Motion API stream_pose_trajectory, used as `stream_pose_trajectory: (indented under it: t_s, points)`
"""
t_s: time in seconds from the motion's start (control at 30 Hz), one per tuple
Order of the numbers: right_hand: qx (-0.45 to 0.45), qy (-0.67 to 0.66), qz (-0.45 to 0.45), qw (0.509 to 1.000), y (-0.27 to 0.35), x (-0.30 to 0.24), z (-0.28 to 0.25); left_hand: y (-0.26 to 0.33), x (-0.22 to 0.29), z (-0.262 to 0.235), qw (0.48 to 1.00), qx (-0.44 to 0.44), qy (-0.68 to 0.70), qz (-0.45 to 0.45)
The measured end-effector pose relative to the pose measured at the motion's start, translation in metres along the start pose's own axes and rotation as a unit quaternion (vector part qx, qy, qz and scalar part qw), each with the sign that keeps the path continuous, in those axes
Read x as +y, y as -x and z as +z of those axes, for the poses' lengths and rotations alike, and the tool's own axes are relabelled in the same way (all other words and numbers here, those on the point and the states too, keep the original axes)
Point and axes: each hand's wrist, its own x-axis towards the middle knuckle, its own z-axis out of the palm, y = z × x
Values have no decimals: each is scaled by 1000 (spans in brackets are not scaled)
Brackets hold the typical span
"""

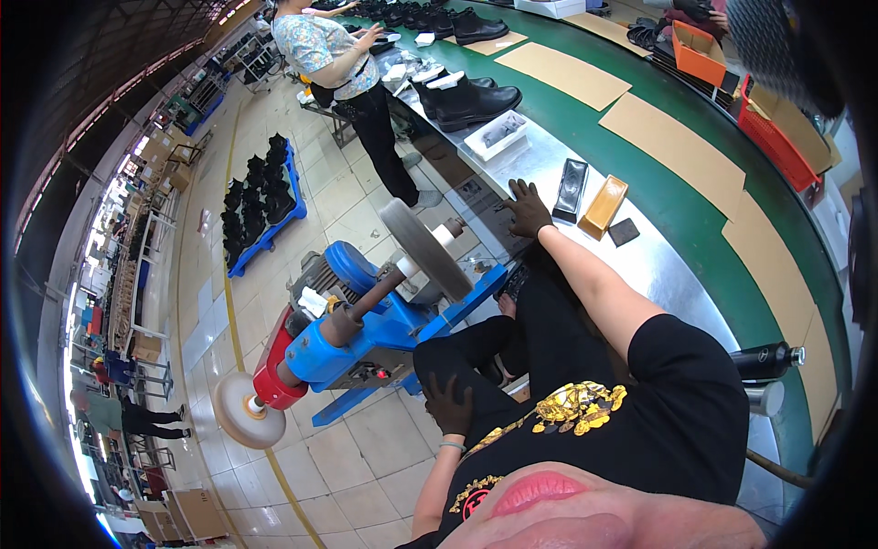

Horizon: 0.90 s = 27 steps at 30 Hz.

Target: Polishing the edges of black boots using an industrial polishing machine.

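Observation:
My left hand [448, 404], in a dark brown glove, lies on my thigh with its fingers spread and nothing in it. My right hand [529, 209], gloved alike, reaches to the edge of the metal worktop [672, 284], fingers apart and holding nothing. Just right of it are a glossy black block [570, 190], an amber block [604, 206] and a small dark square pad [624, 231]. Beyond that hand sits a white tray [498, 137] with grey contents, then black boots [471, 102]. Left of my legs stands a blue polishing machine [315, 352] with a grey wheel [425, 249] and a pale wheel [249, 409].
A green belt [585, 114] carrying cardboard sheets [677, 151] runs beyond the worktop. Red-orange bins [777, 137] stand across it. A co-worker [338, 69] is at the far left of the bench. Black footwear fills a blue pallet [294, 206]. A black bottle [766, 360] lies near my right elbow.

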Motion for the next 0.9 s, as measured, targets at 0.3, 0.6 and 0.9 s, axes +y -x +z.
stream_pose_trajectory:
  t_s: [0.3, 0.6, 0.9]
  points:
    - [-6, 11, 1, 1000, -3, 0, 2, -2, -3, 3, 1000, 5, 6, 10]
    - [-16, 10, 1, 1000, -4, -1, 1, -9, -2, 7, 1000, -3, 0, 22]
    - [-2, 28, -9, 1000, -5, 3, 7, -14, -2, 10, 1000, -18, 10, 16]
